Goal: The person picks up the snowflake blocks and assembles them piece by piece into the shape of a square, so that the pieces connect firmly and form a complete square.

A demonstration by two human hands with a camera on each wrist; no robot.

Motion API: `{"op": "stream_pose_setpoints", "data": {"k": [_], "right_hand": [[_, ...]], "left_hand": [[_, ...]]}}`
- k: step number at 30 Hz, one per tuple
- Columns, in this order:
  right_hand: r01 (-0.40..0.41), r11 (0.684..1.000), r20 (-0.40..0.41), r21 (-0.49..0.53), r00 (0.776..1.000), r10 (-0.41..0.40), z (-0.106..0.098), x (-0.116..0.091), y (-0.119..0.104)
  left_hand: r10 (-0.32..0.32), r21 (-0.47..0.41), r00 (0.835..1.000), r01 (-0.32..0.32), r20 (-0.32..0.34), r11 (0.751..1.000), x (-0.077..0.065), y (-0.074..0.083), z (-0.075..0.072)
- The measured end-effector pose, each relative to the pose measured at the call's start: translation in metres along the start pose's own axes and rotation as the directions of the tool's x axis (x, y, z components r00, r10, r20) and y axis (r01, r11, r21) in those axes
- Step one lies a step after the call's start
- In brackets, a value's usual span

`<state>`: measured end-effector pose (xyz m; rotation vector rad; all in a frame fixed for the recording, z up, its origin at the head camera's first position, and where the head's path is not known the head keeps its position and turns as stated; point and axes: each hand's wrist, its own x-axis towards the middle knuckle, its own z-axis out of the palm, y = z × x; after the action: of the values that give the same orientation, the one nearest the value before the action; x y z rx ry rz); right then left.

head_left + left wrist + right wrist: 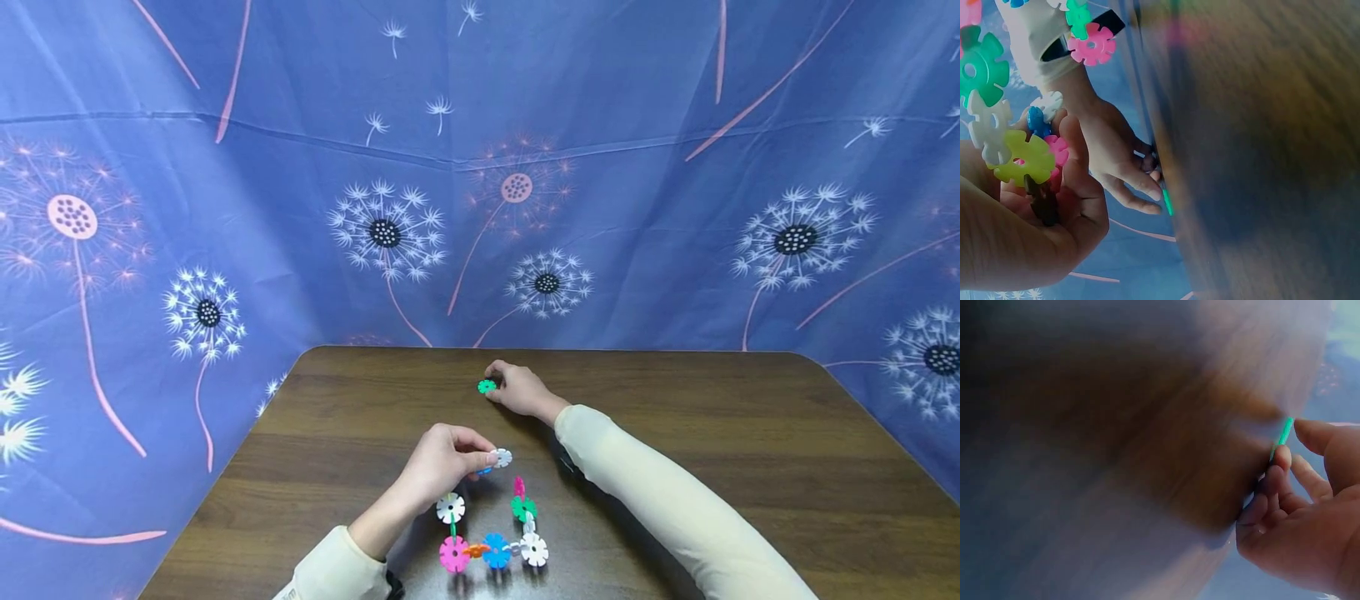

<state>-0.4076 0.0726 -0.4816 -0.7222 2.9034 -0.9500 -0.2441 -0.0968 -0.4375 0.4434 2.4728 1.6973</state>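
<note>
A chain of notched flower-shaped plastic discs in several colours bends round a corner near the front of the table, with a pink disc (454,553) at its left corner. My left hand (438,458) grips linked discs at the chain's left side. In the left wrist view a yellow disc (1022,156) and a brown disc (1041,200) sit by its curled fingers, and a white disc (502,457) sticks out past the fingertips. Farther off, my right hand (521,390) pinches a green disc (487,387) by its edge, low over the table.
The wooden table (712,417) ends at a rounded back edge against a blue dandelion-print cloth (637,208). At the chain's other end an upright magenta disc (519,487) joins a green one, close to the left hand's discs. The right forearm (660,492) crosses the table's right side.
</note>
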Motion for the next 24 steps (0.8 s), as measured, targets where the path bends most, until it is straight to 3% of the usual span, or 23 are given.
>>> {"op": "stream_pose_setpoints", "data": {"k": [6, 9, 14, 19, 24], "right_hand": [[-0.021, 0.998, -0.015, -0.051, 1.0, 0.02, 0.001, 0.005, 0.002], [-0.027, 0.999, -0.006, -0.019, 1.0, 0.027, -0.001, 0.004, 0.005], [-0.044, 0.993, 0.027, 0.11, 0.999, 0.042, -0.006, -0.003, 0.01], [-0.042, 0.956, 0.077, 0.291, 0.997, 0.02, -0.01, -0.017, 0.017], [-0.044, 0.927, 0.116, 0.372, 0.993, 0.001, -0.017, -0.042, 0.021]], "left_hand": [[-0.007, -0.008, 1.0, 0.007, 0.007, 1.0, -0.001, 0.001, 0.0], [-0.008, -0.009, 1.0, 0.008, 0.003, 1.0, -0.001, 0.001, 0.0], [-0.007, 0.0, 1.0, 0.007, -0.004, 1.0, -0.001, 0.0, -0.001], [-0.006, -0.006, 1.0, 0.006, -0.006, 1.0, -0.001, -0.001, -0.001], [-0.013, -0.001, 1.0, 0.013, -0.005, 1.0, 0.0, -0.004, -0.001]]}}
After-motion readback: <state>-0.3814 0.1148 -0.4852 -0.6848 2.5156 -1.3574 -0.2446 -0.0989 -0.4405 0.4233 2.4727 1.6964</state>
